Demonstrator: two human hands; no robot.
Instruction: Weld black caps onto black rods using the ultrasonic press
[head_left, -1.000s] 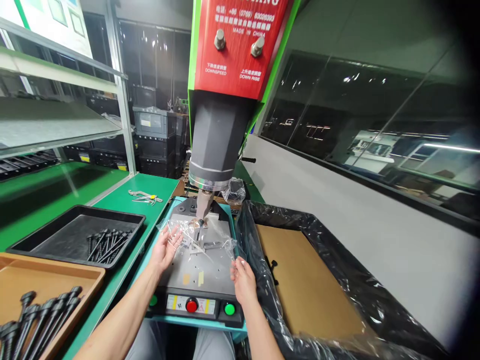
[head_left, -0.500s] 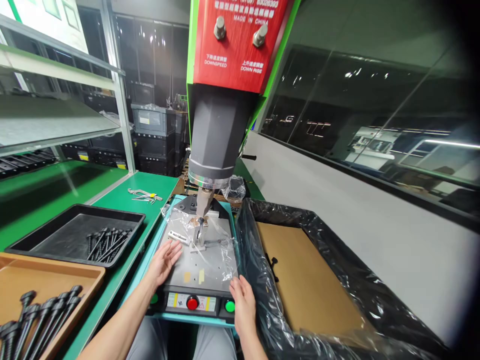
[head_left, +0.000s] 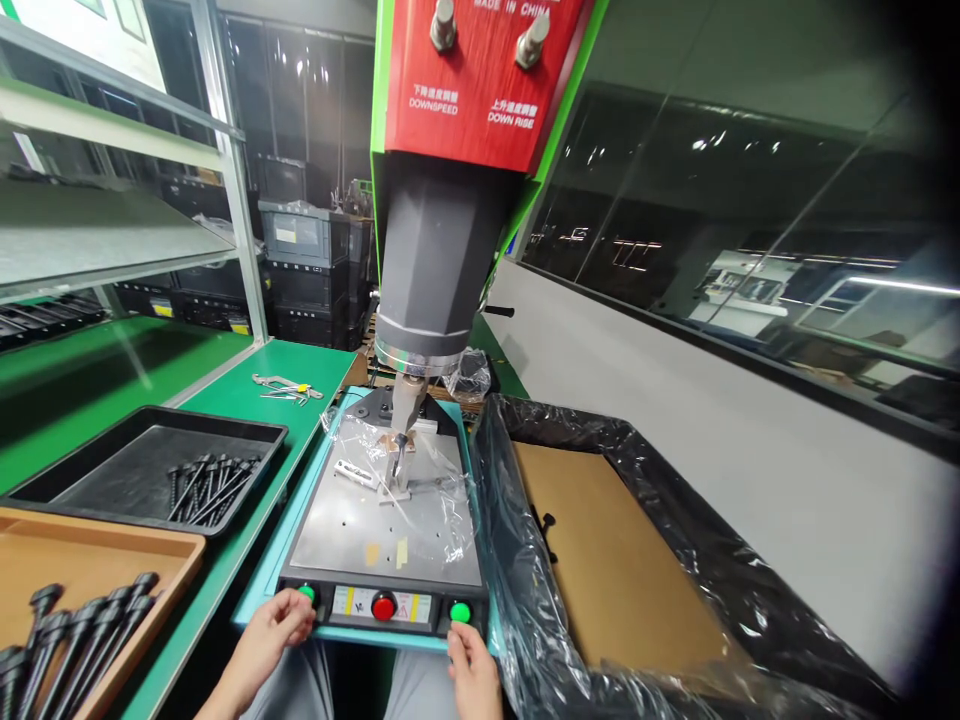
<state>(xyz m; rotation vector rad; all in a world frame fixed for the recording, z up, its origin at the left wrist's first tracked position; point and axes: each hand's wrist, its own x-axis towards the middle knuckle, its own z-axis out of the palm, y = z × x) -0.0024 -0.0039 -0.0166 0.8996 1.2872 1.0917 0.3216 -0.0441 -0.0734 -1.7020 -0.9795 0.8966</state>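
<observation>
My left hand (head_left: 281, 628) is at the left front corner of the press base, its fingers curled and drawn together beside the left green button (head_left: 307, 595); I see nothing in it. Just below the right green button (head_left: 460, 612) is my right hand (head_left: 474, 668), with loosely bent fingers somewhat apart and nothing visible in them. Between the buttons sits a red button (head_left: 384, 606). Behind them, a small metal fixture (head_left: 397, 478) stands on the metal plate (head_left: 352, 545), under the tip of the press horn (head_left: 409, 400). A dark part stands upright in the fixture.
On the left, a black tray (head_left: 97, 440) and an orange-brown tray (head_left: 150, 540) hold several black threaded parts. Pliers and hex keys (head_left: 285, 388) lie behind on the green bench. To the right, a bin lined with black plastic (head_left: 517, 590) contains cardboard (head_left: 615, 560) and a black part (head_left: 548, 535).
My left hand has come back from the plate to the left green button, its fingers curling. My right hand has moved down slightly, off the plate's corner. The view has tipped down slightly.
</observation>
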